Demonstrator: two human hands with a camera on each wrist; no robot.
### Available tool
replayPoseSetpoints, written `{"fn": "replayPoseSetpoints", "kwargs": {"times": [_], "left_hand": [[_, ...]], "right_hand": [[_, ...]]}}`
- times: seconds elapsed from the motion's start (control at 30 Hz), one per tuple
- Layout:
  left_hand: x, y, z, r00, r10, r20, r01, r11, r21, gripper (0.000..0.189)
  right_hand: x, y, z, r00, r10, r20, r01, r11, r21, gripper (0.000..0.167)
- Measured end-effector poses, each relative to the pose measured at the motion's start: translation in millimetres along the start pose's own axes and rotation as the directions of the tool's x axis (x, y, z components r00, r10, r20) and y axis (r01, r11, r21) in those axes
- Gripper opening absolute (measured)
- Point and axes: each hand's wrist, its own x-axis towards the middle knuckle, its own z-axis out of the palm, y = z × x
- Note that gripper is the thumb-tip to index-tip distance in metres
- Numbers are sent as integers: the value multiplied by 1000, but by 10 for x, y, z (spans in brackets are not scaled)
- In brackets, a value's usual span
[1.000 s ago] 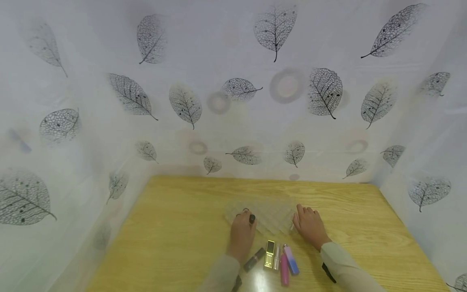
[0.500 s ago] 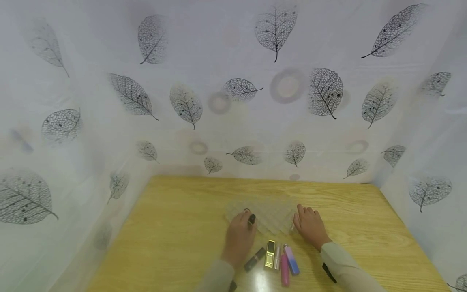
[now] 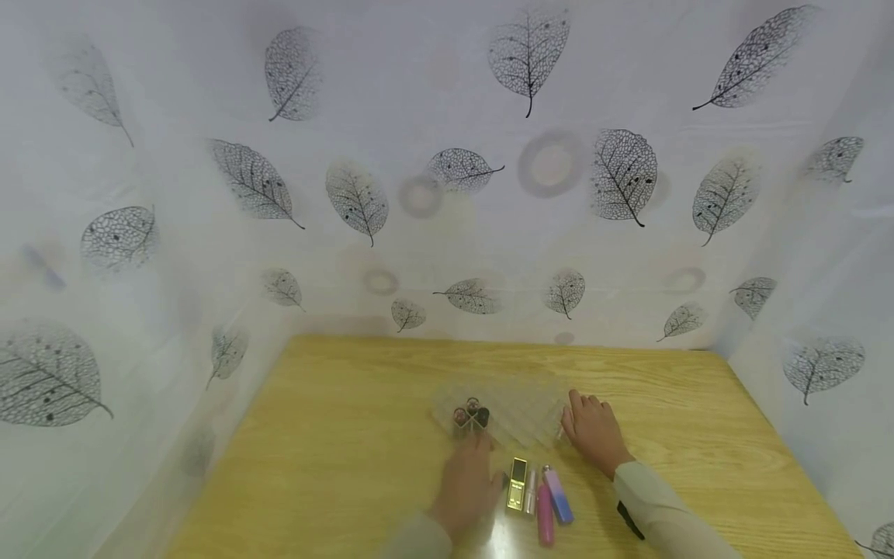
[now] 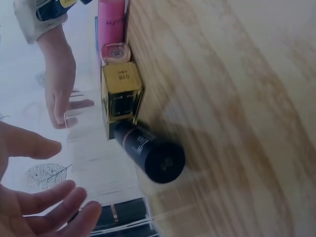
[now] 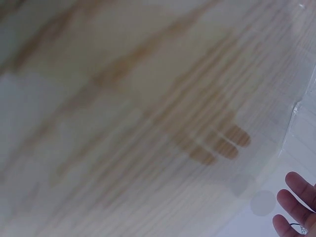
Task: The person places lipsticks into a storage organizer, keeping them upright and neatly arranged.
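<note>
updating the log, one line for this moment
left hand: empty, near black lipstick | right hand: at clear organizer | three tubes: inside organizer

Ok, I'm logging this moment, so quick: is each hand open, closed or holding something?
Left hand: open, holding nothing, near the black tube.
Right hand: open, at the clear organizer's right end; contact unclear.

Head downward, wrist views close, table (image 3: 349, 435) seemingly shared
</note>
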Motion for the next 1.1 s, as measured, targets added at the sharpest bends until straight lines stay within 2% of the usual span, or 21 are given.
{"fn": "replayPoseSetpoints", "kwargs": {"times": [0.07, 0.17, 0.27, 0.43, 0.63, 0.73, 0.93, 1.1], "left_hand": [[-17, -10, 41, 999, -23, 49, 25, 999, -45, 47], [-53, 101, -94, 991, -62, 118, 74, 992, -104, 37], [-79, 165, -165, 984, -79, 157, 94, 991, -94, 32], [-102, 119, -66, 985, -51, 163, 52, 999, -2, 29], [-115, 67, 79, 989, -32, 142, 24, 998, 61, 24], [-121, 91, 60, 992, -27, 122, 20, 998, 59, 21], [-115, 179, -61, 991, -30, 129, 25, 999, 37, 17], [-108, 183, -87, 991, -28, 132, 25, 999, 20, 14]], "right_hand": [[1, 4, 6, 1000, -1, 0, 1, 1000, -1, 14], [1, 0, 5, 1000, 3, 9, -3, 1000, 4, 14], [3, -8, -3, 1000, 8, 17, -8, 1000, 9, 13], [6, -15, -9, 1000, 14, 23, -14, 1000, 11, 13], [1, -12, -1, 1000, 19, 21, -19, 1000, 15, 14], [-4, -9, 7, 999, 22, 26, -23, 1000, 15, 14], [-6, -8, 4, 999, 19, 37, -20, 1000, 13, 13], [1, -9, 0, 999, 22, 37, -23, 1000, 17, 13]]}}
